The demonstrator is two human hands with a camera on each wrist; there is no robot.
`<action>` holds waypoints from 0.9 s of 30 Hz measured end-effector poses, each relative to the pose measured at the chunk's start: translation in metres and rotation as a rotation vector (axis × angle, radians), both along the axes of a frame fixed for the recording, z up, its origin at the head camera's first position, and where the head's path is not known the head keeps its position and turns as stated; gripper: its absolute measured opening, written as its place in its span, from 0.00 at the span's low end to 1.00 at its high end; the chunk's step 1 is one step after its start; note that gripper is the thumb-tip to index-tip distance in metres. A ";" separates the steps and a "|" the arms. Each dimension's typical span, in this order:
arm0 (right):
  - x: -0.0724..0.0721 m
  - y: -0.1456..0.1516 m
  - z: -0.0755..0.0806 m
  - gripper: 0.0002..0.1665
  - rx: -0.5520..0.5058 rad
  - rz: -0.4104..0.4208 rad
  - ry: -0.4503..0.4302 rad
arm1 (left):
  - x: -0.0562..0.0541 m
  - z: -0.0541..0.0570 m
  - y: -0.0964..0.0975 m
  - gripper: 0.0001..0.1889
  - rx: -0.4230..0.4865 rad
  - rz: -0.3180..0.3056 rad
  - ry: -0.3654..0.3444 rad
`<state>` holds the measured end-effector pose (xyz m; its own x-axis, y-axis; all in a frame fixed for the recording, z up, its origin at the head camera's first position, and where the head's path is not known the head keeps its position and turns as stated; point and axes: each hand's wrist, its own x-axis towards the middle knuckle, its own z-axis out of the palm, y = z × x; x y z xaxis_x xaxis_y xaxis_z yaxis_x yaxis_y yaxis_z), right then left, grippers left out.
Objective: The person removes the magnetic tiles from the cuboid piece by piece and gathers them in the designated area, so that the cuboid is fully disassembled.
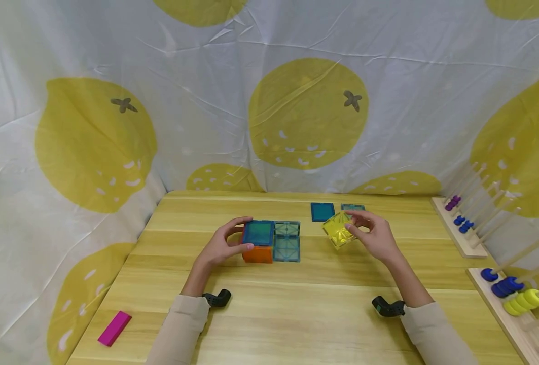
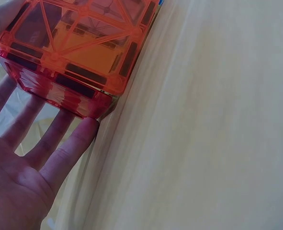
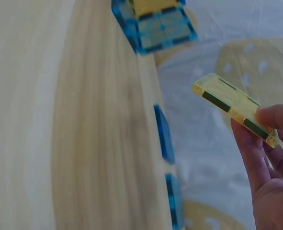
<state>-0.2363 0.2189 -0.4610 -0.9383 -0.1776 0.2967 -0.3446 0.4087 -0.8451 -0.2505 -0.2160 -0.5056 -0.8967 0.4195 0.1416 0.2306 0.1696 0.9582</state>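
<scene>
My left hand [image 1: 217, 247] grips a box of magnetic tiles from its left side, thumb at the front. The box has a blue top tile [image 1: 258, 233], an orange front tile [image 2: 91, 48] and a red side tile [image 2: 50, 86], which the fingers touch. Pale blue tiles [image 1: 287, 248] adjoin the box on its right. A yellow square magnetic tile [image 1: 337, 230] is pinched between thumb and fingers of my right hand [image 1: 376, 238]. It is tilted above the table, to the right of the box and apart from it.
A blue tile [image 1: 322, 212] and a pale blue tile [image 1: 353, 207] lie at the back of the wooden table [image 1: 296, 314]. Two bead-peg boards, one farther [image 1: 461, 238] and one nearer [image 1: 497, 304], stand along the right. A magenta block [image 1: 114, 328] lies front left. A lemon-patterned cloth [image 1: 196, 116] hangs behind.
</scene>
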 end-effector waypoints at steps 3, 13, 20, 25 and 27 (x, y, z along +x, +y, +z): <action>-0.002 0.018 0.001 0.22 0.013 -0.050 -0.001 | 0.000 0.000 0.000 0.38 -0.002 0.003 -0.005; -0.016 0.073 -0.012 0.24 0.024 -0.202 -0.022 | 0.001 0.000 -0.001 0.37 0.007 0.005 -0.010; -0.027 0.099 -0.020 0.25 0.053 -0.298 -0.077 | 0.001 -0.002 -0.002 0.37 -0.002 0.010 -0.015; -0.034 0.110 -0.027 0.26 0.043 -0.326 -0.117 | 0.001 -0.002 -0.001 0.36 0.001 0.005 -0.008; -0.037 0.113 -0.028 0.26 0.041 -0.345 -0.132 | 0.000 -0.002 -0.001 0.36 0.005 0.001 -0.004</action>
